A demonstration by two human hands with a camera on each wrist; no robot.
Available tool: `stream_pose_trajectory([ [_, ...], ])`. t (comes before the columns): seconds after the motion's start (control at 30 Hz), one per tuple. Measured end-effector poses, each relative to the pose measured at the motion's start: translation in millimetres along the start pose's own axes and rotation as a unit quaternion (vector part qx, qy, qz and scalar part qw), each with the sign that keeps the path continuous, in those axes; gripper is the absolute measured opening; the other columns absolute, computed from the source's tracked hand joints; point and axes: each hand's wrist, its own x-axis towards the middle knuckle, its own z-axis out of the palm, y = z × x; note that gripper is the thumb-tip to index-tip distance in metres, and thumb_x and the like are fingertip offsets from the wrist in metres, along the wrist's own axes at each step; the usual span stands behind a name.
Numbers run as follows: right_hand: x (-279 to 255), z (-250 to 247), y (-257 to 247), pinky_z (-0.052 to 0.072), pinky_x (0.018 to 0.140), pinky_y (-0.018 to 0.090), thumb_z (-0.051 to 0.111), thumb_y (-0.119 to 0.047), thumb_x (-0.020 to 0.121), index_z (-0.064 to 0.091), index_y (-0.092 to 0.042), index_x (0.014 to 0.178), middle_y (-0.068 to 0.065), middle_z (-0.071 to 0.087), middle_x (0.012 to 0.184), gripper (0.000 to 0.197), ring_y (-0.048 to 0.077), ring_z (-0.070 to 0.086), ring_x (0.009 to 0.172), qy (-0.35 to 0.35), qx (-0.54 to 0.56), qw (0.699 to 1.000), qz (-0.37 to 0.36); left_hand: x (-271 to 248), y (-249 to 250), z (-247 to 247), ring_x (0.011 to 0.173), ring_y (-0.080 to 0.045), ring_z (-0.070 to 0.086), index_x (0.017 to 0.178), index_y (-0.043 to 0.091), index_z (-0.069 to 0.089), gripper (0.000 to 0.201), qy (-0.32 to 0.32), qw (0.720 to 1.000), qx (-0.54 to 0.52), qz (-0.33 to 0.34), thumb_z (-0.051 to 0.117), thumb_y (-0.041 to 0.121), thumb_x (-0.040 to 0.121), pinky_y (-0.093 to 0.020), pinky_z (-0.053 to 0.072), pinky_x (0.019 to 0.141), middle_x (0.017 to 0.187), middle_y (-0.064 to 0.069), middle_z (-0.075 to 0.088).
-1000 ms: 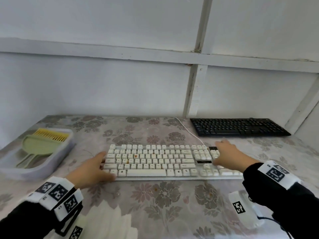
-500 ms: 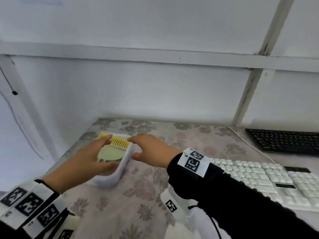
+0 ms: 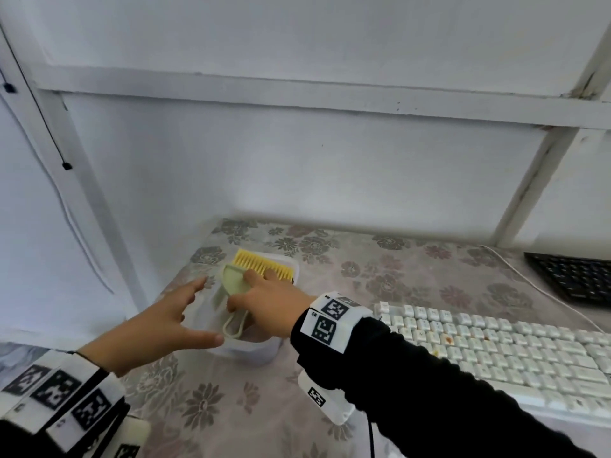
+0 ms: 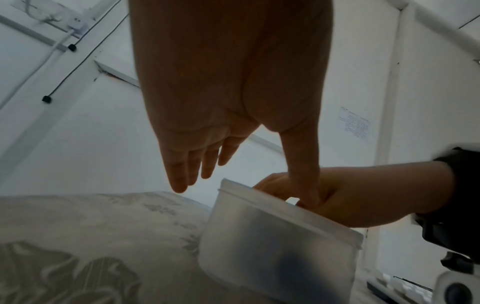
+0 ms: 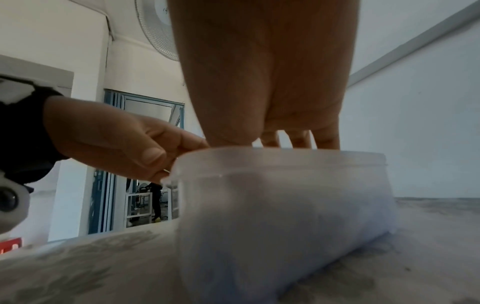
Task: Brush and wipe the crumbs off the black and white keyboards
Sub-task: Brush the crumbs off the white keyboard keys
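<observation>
A translucent plastic tub (image 3: 261, 350) stands at the table's left end. In it lie a green dustpan (image 3: 233, 279) and a brush with yellow bristles (image 3: 258, 262). My right hand (image 3: 251, 292) reaches into the tub, its fingers stretched out on the dustpan and brush, with the looped handle (image 3: 234, 327) showing below the thumb. My left hand (image 3: 185, 312) is spread beside the tub, thumb on the near rim (image 4: 306, 202). The white keyboard (image 3: 502, 348), with a few orange crumbs on it, lies to the right. Only a corner of the black keyboard (image 3: 575, 279) shows beyond it.
The table carries a floral cloth (image 3: 205, 404). A white wall (image 3: 297, 166) closes off the back and left. A white cable (image 3: 535, 289) runs from the back wall past the black keyboard towards the white one.
Both hands left the white keyboard and moved left to the tub. In the last half second my right hand went from the tub's rim down onto the brush and dustpan.
</observation>
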Motion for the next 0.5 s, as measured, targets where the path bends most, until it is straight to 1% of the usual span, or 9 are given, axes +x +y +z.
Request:
stream_pose_trajectory([
  [0.07,0,0,0,0.041,0.091,0.048,0.049,-0.030,0.095,0.051,-0.024,0.127,0.014,0.037,0.134,0.033,0.038,0.038,0.119,0.025,-0.020,0.999,-0.010,3,-1,-1,0.134,-0.007,0.029,0.147,0.032,0.015,0.123,-0.007,1.000,-0.007,0.001,0.084,0.055,0.047,-0.025,0.031,0.103,0.149,0.015,0.024],
  [0.13,-1,1,2,0.042,0.083,0.047,0.045,-0.027,0.096,0.050,-0.021,0.124,0.012,0.041,0.130,0.029,0.038,0.042,0.114,0.054,-0.035,0.998,-0.023,6,0,0,0.131,-0.008,0.035,0.146,0.031,0.018,0.124,-0.020,1.000,-0.013,0.010,0.083,0.059,0.044,-0.025,0.035,0.103,0.149,0.014,0.028],
  [0.23,-5,0,11,0.044,0.077,0.042,0.044,-0.019,0.095,0.049,-0.018,0.119,0.008,0.047,0.127,0.025,0.034,0.047,0.107,0.123,-0.012,0.991,-0.042,6,6,2,0.116,0.000,0.048,0.139,0.038,0.025,0.117,-0.023,0.999,-0.011,0.029,0.079,0.065,0.039,-0.014,0.044,0.087,0.134,0.022,0.040],
  [0.27,-8,-3,14,0.046,0.077,0.041,0.045,-0.015,0.094,0.050,-0.017,0.118,0.007,0.049,0.127,0.025,0.033,0.049,0.104,0.153,0.014,0.987,-0.046,6,8,2,0.117,-0.002,0.047,0.141,0.036,0.024,0.118,-0.016,0.999,-0.002,0.028,0.078,0.065,0.041,-0.015,0.044,0.089,0.135,0.021,0.039],
  [0.3,-11,-6,19,0.046,0.076,0.041,0.045,-0.010,0.093,0.051,-0.015,0.117,0.007,0.051,0.127,0.025,0.033,0.051,0.102,0.185,0.050,0.980,-0.046,6,12,4,0.123,-0.007,0.044,0.144,0.033,0.023,0.122,-0.005,1.000,0.013,0.028,0.078,0.067,0.041,-0.021,0.042,0.095,0.140,0.016,0.037],
  [0.37,-24,-16,25,0.047,0.074,0.039,0.047,-0.008,0.093,0.054,-0.012,0.113,0.008,0.056,0.122,0.022,0.031,0.056,0.095,0.261,0.145,0.954,-0.033,6,22,8,0.129,-0.011,0.037,0.146,0.027,0.022,0.128,0.020,0.998,0.050,0.033,0.075,0.073,0.039,-0.028,0.035,0.105,0.147,0.007,0.032],
  [0.4,-33,-22,29,0.046,0.072,0.038,0.048,-0.009,0.093,0.056,-0.011,0.109,0.007,0.059,0.116,0.018,0.028,0.057,0.090,0.302,0.200,0.932,-0.020,6,28,10,0.128,-0.011,0.037,0.146,0.026,0.022,0.119,0.033,0.997,0.062,0.041,0.076,0.068,0.048,-0.029,0.032,0.106,0.148,0.006,0.032],
  [0.47,-54,-34,39,0.044,0.071,0.035,0.050,-0.011,0.093,0.059,-0.011,0.101,0.006,0.063,0.101,0.011,0.023,0.057,0.080,0.367,0.303,0.880,0.019,7,43,16,0.130,-0.012,0.036,0.146,0.026,0.022,0.092,0.053,0.994,0.076,0.056,0.073,0.044,0.072,-0.029,0.029,0.108,0.150,0.004,0.031],
  [0.5,-67,-40,47,0.044,0.070,0.033,0.052,-0.013,0.093,0.059,-0.011,0.097,0.006,0.064,0.095,0.008,0.021,0.057,0.077,0.386,0.343,0.855,0.042,8,51,21,0.132,-0.014,0.035,0.146,0.027,0.022,0.086,0.052,0.993,0.084,0.066,0.071,0.039,0.076,-0.030,0.029,0.109,0.150,0.005,0.030],
])
